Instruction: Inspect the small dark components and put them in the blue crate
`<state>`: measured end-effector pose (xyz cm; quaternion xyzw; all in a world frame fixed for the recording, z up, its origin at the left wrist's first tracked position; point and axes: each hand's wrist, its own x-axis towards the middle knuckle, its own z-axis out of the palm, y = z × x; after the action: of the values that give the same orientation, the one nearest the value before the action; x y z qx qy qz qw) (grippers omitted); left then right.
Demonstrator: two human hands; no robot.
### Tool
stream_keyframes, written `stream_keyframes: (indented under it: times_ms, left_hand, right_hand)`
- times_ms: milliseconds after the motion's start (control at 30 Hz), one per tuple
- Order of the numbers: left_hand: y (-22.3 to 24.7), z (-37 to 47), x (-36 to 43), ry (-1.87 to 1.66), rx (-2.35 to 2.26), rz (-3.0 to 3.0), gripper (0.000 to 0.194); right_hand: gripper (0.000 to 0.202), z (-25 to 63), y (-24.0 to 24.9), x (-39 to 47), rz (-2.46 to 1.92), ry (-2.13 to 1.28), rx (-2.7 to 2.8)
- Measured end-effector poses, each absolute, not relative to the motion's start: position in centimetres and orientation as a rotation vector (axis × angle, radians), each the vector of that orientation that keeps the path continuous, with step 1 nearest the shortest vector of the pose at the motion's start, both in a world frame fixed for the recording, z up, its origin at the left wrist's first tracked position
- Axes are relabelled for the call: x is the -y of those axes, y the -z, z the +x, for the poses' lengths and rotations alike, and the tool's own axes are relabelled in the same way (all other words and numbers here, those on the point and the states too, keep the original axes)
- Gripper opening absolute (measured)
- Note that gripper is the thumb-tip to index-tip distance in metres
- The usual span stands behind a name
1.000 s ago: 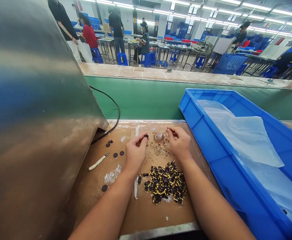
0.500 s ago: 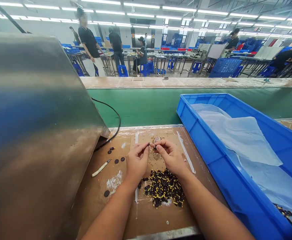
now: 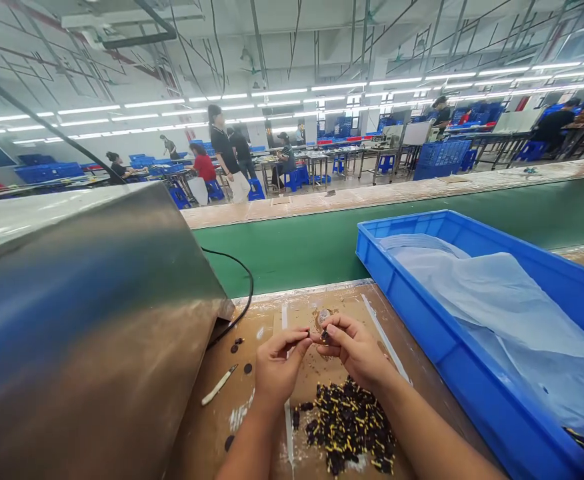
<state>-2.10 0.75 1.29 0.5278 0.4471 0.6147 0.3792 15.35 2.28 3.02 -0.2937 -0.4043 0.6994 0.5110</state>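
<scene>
My left hand (image 3: 278, 370) is closed in a pinch, a tiny dark piece (image 3: 308, 335) showing at its fingertips. Just right of it, my right hand (image 3: 356, 348) pinches a small black part (image 3: 325, 336) between thumb and index finger. The fingertips of both hands nearly meet; the exact kind of each piece is too small to make out. Below the hands lies a heap of small black parts with yellow ends (image 3: 349, 423). To the left, a cream-handled knife (image 3: 219, 385) lies on the brown work surface (image 3: 252, 417), near a dark round disc (image 3: 248, 368).
A large metal housing (image 3: 87, 333) stands on the left, with a black cable (image 3: 249, 273) beside it. At the right is a blue crate (image 3: 437, 340) with white sheets (image 3: 512, 300) inside. Behind runs a green conveyor belt (image 3: 282, 247). Several people work at tables farther back.
The view has tilted upward and rolled a little, so the hands and worktop sit lower in the picture. Both hands keep their pinch close together above the heap.
</scene>
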Motion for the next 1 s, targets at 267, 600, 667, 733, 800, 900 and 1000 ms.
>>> stream_keyframes:
  times_ms: [267, 600, 667, 733, 800, 900, 1000]
  left_hand:
    - [-2.1, -0.4, -0.5, -1.537, -0.697, 0.348, 0.039]
    - [-1.4, 0.3, -0.6, -1.593, -0.746, 0.519, 0.032]
    - [-1.5, 0.3, -0.6, -1.574, -0.742, 0.47, 0.034]
    - [-1.6, 0.1, -0.6, -1.562, -0.731, 0.388, 0.036]
    - [-1.8, 0.0, -0.5, -1.565, -0.721, 0.314, 0.038]
    - [-2.1, -0.1, -0.4, -1.572, -0.706, 0.272, 0.04]
    - [-2.3, 0.0, -0.3, -1.574, -0.696, 0.278, 0.039]
  right_hand:
    - [0.026, 14.2, -3.4, -1.0, -0.722, -1.44, 1.055]
    - [0.022, 14.2, -4.3, -0.4, -0.769, -1.348, 1.166]
    - [0.021, 14.1, -4.3, -0.2, -0.78, -1.319, 1.223]
    - [0.021, 14.1, -4.2, -0.1, -0.794, -1.243, 1.282]
    - [0.019, 14.1, -4.1, 0.1, -0.822, -1.105, 1.351]
    - [0.015, 14.2, -4.1, 0.3, -0.867, -0.885, 1.461]
    - [0.014, 14.3, -4.2, 0.2, -0.863, -0.784, 1.546]
